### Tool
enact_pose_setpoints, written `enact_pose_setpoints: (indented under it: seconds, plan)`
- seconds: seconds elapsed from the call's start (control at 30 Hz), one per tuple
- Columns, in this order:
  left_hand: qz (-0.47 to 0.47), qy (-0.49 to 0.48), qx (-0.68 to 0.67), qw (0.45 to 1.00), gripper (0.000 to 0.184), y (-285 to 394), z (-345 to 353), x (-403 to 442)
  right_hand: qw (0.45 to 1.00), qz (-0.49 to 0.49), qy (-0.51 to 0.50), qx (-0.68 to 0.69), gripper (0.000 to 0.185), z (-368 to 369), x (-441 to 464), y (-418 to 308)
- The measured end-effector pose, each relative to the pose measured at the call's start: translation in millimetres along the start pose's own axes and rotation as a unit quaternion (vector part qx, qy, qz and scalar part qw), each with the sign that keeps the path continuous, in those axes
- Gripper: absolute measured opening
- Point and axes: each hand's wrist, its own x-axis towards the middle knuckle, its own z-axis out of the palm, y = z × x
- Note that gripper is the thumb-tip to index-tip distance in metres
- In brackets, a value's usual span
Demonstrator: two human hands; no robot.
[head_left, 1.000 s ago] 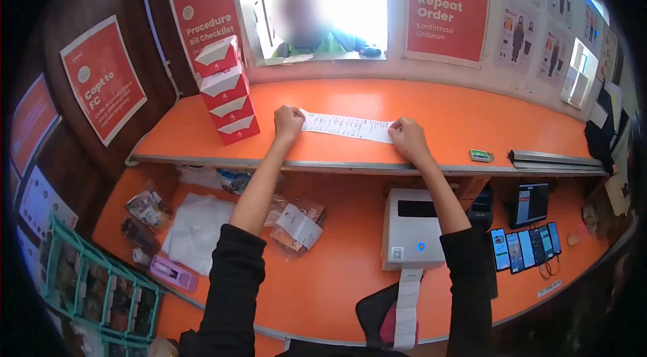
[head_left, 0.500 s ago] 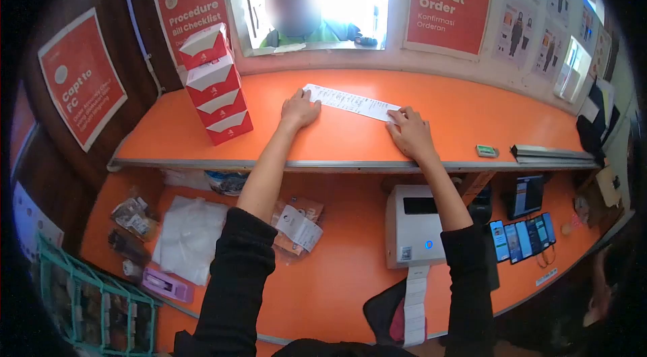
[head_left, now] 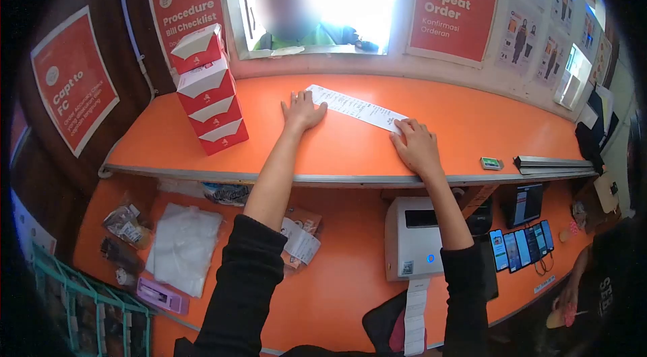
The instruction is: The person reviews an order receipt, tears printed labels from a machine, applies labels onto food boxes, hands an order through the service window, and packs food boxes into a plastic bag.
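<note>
A long white printed receipt [head_left: 357, 109] lies slantwise on the orange upper counter [head_left: 337, 148]. At its far-left end rests my left hand [head_left: 303, 113], fingers spread on the counter and fingertips at the paper's edge. My right hand [head_left: 416, 146] lies over the nearer right end, its fingers apart and their tips on the paper. Neither hand is closed round anything. To the left of my left hand stands a stack of red and white boxes [head_left: 212, 98].
A person [head_left: 296, 27] is beyond the window. Below, a white printer [head_left: 411, 239] trails a paper strip, beside several phones [head_left: 519, 249]. Plastic bags [head_left: 182, 249], a purple holder [head_left: 162, 295] and a green basket [head_left: 87, 296] are at left. Another person's hand [head_left: 569, 300] shows at right.
The receipt's right end has swung nearer to me, with my right hand on it. My left hand's fingers have spread a little. At right, another person has come further into view.
</note>
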Motion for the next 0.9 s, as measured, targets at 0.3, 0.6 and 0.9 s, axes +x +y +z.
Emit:
enact_pose_setpoints:
  seconds: [0.3,0.6,0.9]
  plan:
    - [-0.013,-0.003,-0.033,0.999,0.06,-4.6,-3.9,8.7,1.0,-0.007,0.012,-0.012,0.043,-2.2,-3.4,-2.3]
    - [-0.012,0.014,-0.054,0.998,0.063,-5.0,-5.2,6.0,0.999,-0.014,0.051,0.008,0.038,-3.8,-3.9,-4.1]
    - [-0.012,0.008,-0.052,0.999,0.07,-6.1,-4.0,6.6,0.999,-0.007,0.049,0.004,0.037,-3.2,-3.7,-3.2]
